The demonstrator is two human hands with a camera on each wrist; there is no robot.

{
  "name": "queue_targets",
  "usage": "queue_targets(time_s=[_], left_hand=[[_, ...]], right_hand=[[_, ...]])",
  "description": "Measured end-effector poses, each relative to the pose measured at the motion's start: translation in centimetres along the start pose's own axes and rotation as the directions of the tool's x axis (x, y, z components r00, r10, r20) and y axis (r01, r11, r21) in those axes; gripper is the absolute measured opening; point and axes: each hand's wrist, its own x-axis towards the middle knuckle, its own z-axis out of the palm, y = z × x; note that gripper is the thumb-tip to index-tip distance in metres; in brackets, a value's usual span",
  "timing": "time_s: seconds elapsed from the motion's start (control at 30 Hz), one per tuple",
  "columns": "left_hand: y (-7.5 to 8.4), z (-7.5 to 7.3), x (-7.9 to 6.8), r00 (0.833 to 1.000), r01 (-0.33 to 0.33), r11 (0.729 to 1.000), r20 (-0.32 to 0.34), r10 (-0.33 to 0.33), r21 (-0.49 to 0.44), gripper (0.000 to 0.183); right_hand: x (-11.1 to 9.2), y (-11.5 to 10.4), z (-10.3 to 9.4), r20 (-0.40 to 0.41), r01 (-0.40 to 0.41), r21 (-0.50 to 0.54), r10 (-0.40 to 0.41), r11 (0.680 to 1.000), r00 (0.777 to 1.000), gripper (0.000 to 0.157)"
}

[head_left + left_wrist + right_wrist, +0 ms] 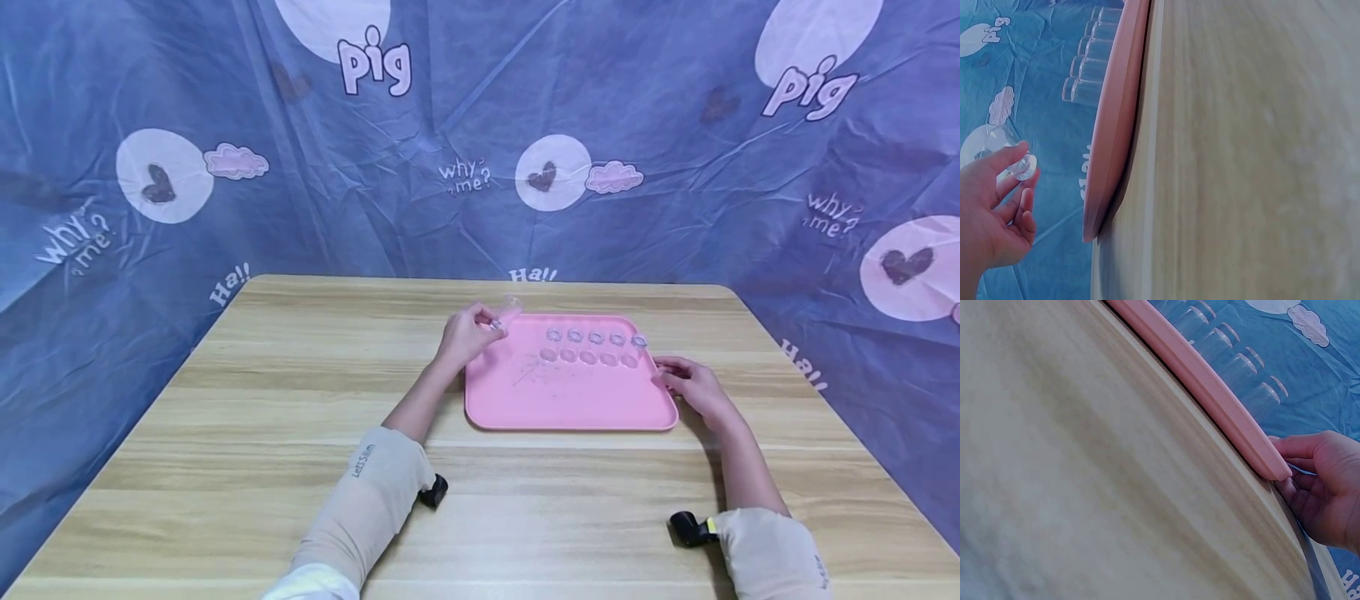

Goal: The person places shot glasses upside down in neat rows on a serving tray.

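My left hand (pixel 468 335) pinches a small clear cup (pixel 512 310) near one end, tilted, over the far left corner of a pink tray (pixel 570 408). In the left wrist view, the round end of this cup (pixel 1024 167) shows between thumb and fingers. At the tray's right edge, my right hand (pixel 697 385) grips the rim, with fingers on both sides of it in the right wrist view. Several clear cups (pixel 596 338) stand in a row across the tray's far right part, side by side.
The tray lies on a wood-grain table (pixel 300 400) toward its far side. A blue printed cloth (pixel 420 150) hangs behind and around the table. Black wrist cameras sit on both forearms, the left one (pixel 433 492) close over the tabletop.
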Motion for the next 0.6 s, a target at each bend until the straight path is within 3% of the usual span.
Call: queue_targets(time_s=[0.6], left_hand=[[0.27, 0.42, 0.29, 0.998, -0.066, 0.997, -0.007, 0.067, 0.047, 0.026]], right_hand=[[0.14, 0.09, -0.15, 0.006, -0.032, -0.013, 0.032, 0.999, 0.999, 0.047]])
